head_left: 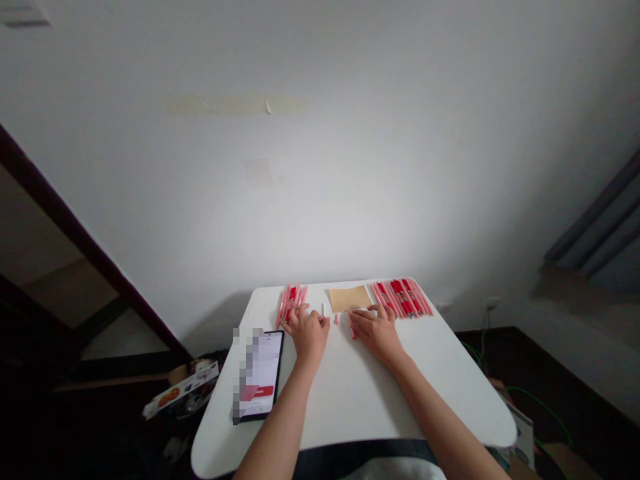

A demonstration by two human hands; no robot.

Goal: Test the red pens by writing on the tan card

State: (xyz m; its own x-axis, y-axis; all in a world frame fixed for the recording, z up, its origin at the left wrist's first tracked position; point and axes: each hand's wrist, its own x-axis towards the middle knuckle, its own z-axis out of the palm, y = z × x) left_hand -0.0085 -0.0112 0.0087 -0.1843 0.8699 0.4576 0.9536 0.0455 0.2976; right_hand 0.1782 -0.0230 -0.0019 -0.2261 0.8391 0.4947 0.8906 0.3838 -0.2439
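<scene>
My left hand [309, 333] rests at the left of the white table with its fingers spread. Its fingertips reach the near end of a small group of pink and red pens [291, 297]. My right hand [379, 331] lies palm down with fingers stretched out, partly covering a pink and red pen-like piece [353, 328]; whether it grips this piece is hidden. Between the hands are a small pink part [336, 319] and a thin greyish stick [323, 309]. Beyond my right hand, a larger row of pink and red pens [403, 298] lies side by side.
A tan sheet of paper [350, 298] lies near the back edge of the white table [360, 400]. A phone [263, 377] with a lit screen is by my left forearm. The wall [340, 220] stands behind the table. Boxes and clutter [193, 390] sit on the floor at left.
</scene>
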